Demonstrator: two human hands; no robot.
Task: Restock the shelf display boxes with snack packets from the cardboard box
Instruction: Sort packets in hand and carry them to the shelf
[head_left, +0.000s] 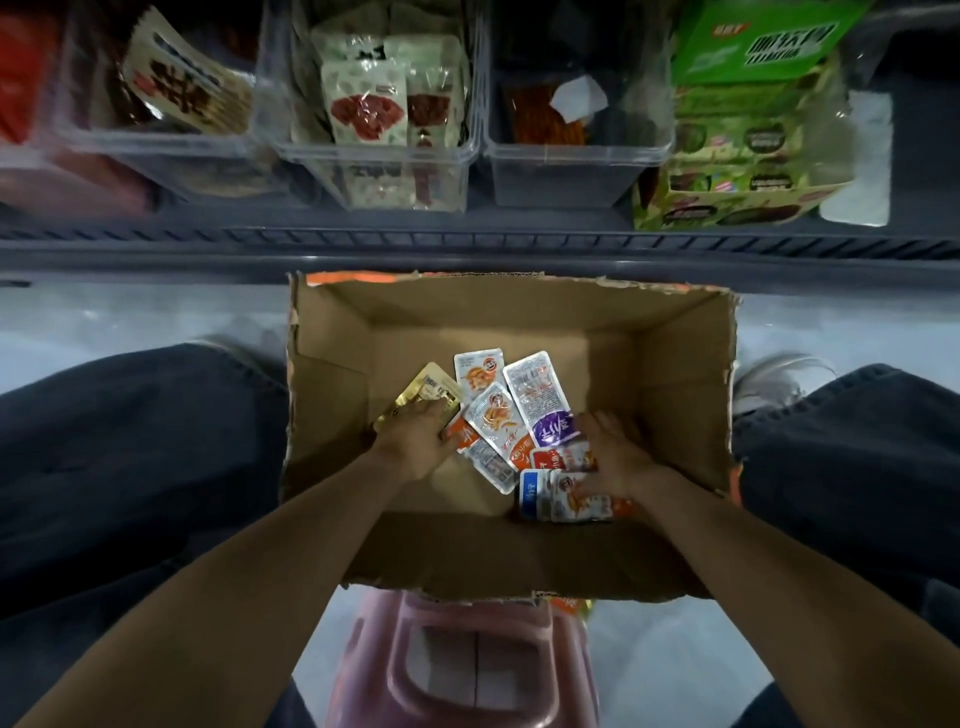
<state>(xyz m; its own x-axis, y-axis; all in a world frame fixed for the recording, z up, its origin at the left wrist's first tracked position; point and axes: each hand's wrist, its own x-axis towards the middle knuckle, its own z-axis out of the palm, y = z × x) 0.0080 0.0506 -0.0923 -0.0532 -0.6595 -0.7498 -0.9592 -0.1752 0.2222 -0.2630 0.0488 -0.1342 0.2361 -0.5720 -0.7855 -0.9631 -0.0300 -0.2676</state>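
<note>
1. The left hand (418, 436) reaches into the cardboard box (680, 374), which sits on the floor in front of the shelf (156, 249). Its grip curls over the near end of a gold packet (426, 387), hiding that end. The packet's long axis slants away and to the right.
2. White-and-orange snack packets (491, 410) lie flat and overlapping, long axes mostly pointing at the shelf. Their print is unreadable.
3. The right hand (615, 457) spreads over more packets, thumb on a near stack (550, 496). Whether its grip has closed on any, I cannot tell.
4. The shelf's clear display boxes (374, 150) are blurred, and the green carton (743, 171) is cut off at the top.
</note>
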